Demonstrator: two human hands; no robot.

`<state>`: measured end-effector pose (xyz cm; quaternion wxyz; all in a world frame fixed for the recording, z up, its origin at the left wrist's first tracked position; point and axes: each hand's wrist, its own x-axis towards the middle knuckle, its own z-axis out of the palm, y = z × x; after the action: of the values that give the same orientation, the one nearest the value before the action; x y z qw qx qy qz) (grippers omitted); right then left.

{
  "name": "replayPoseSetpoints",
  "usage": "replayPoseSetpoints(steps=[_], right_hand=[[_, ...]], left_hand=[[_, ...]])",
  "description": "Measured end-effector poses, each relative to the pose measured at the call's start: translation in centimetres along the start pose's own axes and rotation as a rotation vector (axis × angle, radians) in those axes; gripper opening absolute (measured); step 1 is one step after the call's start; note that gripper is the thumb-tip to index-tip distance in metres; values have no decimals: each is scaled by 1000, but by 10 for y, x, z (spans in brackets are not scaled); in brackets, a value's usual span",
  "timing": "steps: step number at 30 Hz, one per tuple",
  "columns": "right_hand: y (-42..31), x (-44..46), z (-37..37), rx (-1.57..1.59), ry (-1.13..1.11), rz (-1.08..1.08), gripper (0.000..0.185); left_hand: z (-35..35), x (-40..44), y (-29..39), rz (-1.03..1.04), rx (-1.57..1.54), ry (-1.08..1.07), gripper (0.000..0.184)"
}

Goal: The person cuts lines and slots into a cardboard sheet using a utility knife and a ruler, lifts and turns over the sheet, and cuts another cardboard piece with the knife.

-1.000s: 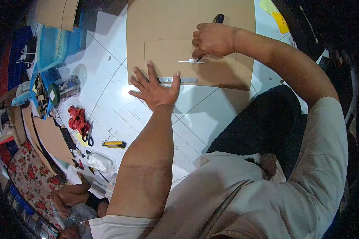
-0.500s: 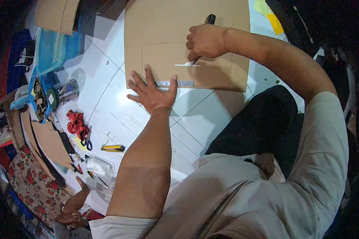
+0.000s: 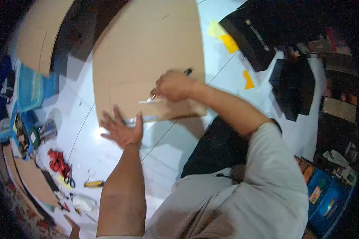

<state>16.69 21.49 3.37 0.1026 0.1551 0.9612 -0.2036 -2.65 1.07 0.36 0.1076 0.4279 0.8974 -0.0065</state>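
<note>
Stroke: short, light passes of the slim tool should serve best — forcing it would likely tear the surface or send the tip wandering off the white line.
Cardboard: the sheet lies on the floor beneath both my hands and stretches away ahead of them; it ought not to slide, so steady weight through my left hand counts for more than speed.
Clearance: no finger of that hand should lie in the path of the stroke; the tip is ahead and to the right of it.
Right hand: my right hand is curled firmly round the tool, its dark end poking out beyond my knuckles — whether the tip is blade or pen, I can't tell. It sits at or just beside the white line.
Left hand: fingers and thumb splayed wide, laid on the cardboard's near edge, grasping nothing.
Silver strip: the strip runs along that edge, passing by my left thumb.
Yellow cutter: the cutter lies on the floor, left of my left hand and nearer to me.
</note>
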Motion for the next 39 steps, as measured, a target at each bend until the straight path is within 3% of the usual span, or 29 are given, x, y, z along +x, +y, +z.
replayPoseSetpoints(steps=[3, 5, 8, 12, 13, 14, 15, 17, 18, 20, 21, 24, 26, 27, 29, 33, 35, 37, 39], right_hand=[[-20, -14, 9, 99, 7, 151, 36], [-29, -29, 4, 107, 31, 196, 37], [-26, -53, -15, 234, 157, 254, 43], [14, -102, -76, 322, 234, 673, 76], [37, -120, -91, 363, 326, 756, 84], [64, -132, -104, 210, 392, 953, 91], [83, -158, -125, 204, 762, 792, 102], [68, -188, -214, 328, 963, 986, 114], [105, -210, -230, 78, 1085, 1052, 117], [126, -249, -292, -109, 1291, 1019, 120], [130, -266, -325, -245, 1284, 1142, 123], [173, -328, -412, -293, 1344, 1126, 137], [160, -341, -457, -105, 1354, 1180, 127], [170, -355, -475, -285, 1415, 1080, 130], [194, -386, -502, -278, 1366, 1118, 118], [153, -339, -490, -236, 1314, 1130, 133], [124, -295, -434, -165, 1271, 973, 92], [102, -257, -380, 103, 1151, 858, 84], [70, -203, -304, 247, 1098, 872, 51]], left_hand=[[5, -2, -2, 17, 6, 49, 107], [-12, 0, 7, -62, 34, -78, 109], [-13, -2, 6, -31, 48, -58, 104], [-25, -3, 15, -60, -20, -75, 107], [-25, -3, 16, -67, -8, -77, 107], [-26, -4, 13, -73, 10, -85, 107], [-26, -5, 12, -69, 0, -80, 107], [-25, -4, 11, -75, 2, -109, 107], [-21, -4, 10, -79, 12, -100, 107], [-25, -4, 15, -84, -2, -107, 107], [-30, -4, 15, -97, 3, -122, 108], [-36, -3, 17, -107, -1, -153, 108], [-33, -4, 15, -101, 9, -157, 108], [-33, -4, 15, -99, 11, -159, 108], [-35, -4, 15, -88, -29, -133, 109], [-28, -3, 11, -99, -5, -139, 109], [-16, -2, 5, -66, -29, -111, 110], [-17, -3, 5, -50, -72, -106, 109], [-17, -2, 5, -54, -101, -120, 108]])
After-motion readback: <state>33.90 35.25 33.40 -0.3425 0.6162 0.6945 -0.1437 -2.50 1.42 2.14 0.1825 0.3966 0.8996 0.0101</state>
